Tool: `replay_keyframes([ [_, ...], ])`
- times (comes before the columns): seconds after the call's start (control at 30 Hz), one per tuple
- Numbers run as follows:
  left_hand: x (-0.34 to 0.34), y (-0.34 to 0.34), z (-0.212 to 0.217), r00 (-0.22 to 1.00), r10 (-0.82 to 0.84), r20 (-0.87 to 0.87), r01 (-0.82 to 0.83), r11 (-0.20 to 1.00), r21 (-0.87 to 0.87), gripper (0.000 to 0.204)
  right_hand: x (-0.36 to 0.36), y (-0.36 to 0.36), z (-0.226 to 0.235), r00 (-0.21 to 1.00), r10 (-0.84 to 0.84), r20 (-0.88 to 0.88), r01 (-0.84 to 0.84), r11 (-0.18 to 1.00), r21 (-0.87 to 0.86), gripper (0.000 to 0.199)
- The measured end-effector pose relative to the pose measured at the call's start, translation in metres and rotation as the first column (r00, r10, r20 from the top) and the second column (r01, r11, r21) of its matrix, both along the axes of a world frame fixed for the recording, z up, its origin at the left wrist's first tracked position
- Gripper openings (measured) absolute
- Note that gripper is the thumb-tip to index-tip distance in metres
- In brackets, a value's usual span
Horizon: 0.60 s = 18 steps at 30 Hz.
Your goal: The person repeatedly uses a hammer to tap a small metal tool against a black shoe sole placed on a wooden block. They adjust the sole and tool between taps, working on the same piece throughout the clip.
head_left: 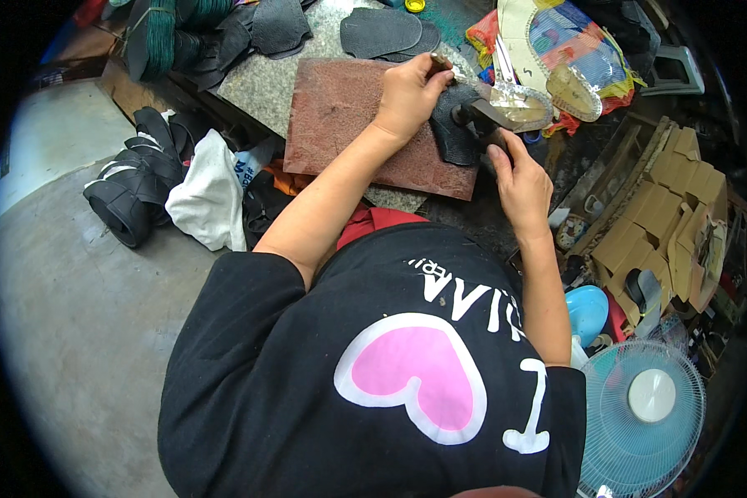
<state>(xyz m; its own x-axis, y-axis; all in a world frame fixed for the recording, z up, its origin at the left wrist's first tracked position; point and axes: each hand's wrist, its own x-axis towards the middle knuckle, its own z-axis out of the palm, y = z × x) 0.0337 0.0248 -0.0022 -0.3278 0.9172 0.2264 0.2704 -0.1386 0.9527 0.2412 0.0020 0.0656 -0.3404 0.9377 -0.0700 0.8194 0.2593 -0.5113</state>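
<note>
My left hand [408,98] is closed, thumb and fingers pinching a short metal tool [440,61] like a punch; its lower end is hidden. A hammer [483,116] is in my right hand [523,184], with fingers wrapped round the handle and its dark head over a black leather piece [454,143]. That shoe-shaped piece lies at the right side of a reddish-brown board [332,108], beside my left hand. Whether the hammer head touches the leather, I cannot tell. Just right of it lie clear, sole-shaped pieces with pale scalloped rims [523,108].
Under the board is a speckled stone slab [253,87]. Black cut pieces [382,33] lie beyond it, near green cord [159,37]. Black rolled strips [129,187] and a white cloth [207,199] lie left. Cardboard [651,220] and a fan [639,423] stand right.
</note>
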Motion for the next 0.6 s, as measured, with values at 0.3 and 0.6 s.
replay_keyframes([
  [0.3,0.008,0.005,0.009,0.845,-0.009,-0.535,0.139,0.969,0.203,0.009,-0.013,0.010,0.071,0.794,0.170,-0.583,0.117,0.899,0.421,0.036],
  [0.6,0.010,0.003,0.006,0.845,-0.019,-0.534,0.123,0.979,0.160,0.016,0.009,0.011,0.063,0.823,-0.055,-0.566,0.178,0.970,0.165,0.028],
])
